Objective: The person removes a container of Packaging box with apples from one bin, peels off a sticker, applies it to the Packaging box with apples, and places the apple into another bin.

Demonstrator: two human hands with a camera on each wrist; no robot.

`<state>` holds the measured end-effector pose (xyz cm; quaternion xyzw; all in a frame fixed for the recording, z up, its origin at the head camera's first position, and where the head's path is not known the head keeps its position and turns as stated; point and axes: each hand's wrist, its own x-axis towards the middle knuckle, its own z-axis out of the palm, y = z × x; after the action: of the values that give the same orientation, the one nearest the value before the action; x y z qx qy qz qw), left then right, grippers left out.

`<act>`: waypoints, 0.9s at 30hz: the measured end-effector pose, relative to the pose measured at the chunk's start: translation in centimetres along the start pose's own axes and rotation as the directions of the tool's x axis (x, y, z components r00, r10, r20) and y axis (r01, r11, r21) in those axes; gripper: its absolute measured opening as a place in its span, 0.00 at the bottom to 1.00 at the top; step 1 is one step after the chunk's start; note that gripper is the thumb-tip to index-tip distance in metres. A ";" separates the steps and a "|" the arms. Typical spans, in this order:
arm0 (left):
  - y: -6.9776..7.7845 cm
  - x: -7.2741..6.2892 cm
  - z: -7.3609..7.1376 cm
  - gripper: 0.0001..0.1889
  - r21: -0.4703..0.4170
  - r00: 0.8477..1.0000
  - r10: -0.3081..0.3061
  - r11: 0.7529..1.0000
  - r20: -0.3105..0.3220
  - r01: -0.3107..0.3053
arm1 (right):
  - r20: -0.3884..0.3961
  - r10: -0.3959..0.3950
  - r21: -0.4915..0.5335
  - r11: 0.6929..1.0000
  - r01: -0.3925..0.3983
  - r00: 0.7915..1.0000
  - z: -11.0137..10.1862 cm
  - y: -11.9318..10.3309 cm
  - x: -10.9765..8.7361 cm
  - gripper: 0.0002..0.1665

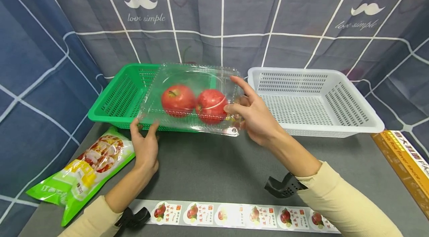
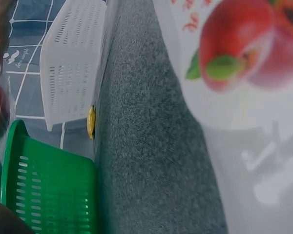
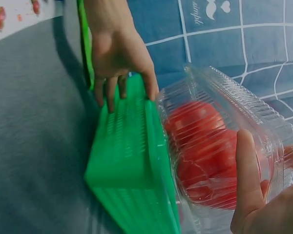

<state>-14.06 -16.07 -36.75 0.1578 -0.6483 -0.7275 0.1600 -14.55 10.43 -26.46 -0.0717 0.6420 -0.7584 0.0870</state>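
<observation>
A clear plastic box with red apples inside is held tilted over the green basket. My right hand grips its right end, thumb on the near side and index finger along the upper edge; the other fingers are partly hidden. The right wrist view shows the box above the green basket. My left hand is at the box's near left corner and the basket's front rim, fingers spread. In the right wrist view, the left hand's fingers extend down against the basket's side.
A white basket stands at right. A green food bag lies at left, and a strip of apple stickers runs along the front. An orange-brown box lies at the right edge. A patterned curtain hangs behind.
</observation>
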 end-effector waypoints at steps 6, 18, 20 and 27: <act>0.1 0.1 -0.2 0.24 0.006 1.000 0.012 1.000 0.003 -0.012 | 0.016 0.030 -0.001 1.000 -0.030 0.999 -2.2 0.0 -3.0 0.49; 0.3 0.3 -0.5 0.25 -0.043 1.000 -0.021 0.999 -0.004 0.021 | 0.113 -0.022 0.035 0.999 0.018 0.993 -5.7 0.9 -8.3 0.49; 0.3 0.3 -0.5 0.24 -0.041 1.000 -0.024 0.999 0.003 0.024 | 0.145 -0.039 0.044 0.999 0.033 0.989 -6.2 1.1 -9.2 0.48; 0.3 0.2 -0.4 0.25 -0.018 1.000 -0.021 1.000 0.022 0.021 | 0.210 -0.036 0.048 0.999 0.026 0.977 -8.4 2.6 -11.3 0.46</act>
<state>-14.00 -16.56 -36.51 0.1553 -0.6417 -0.7366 0.1467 -5.28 20.63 -30.42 -0.1598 0.6107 -0.7620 0.1443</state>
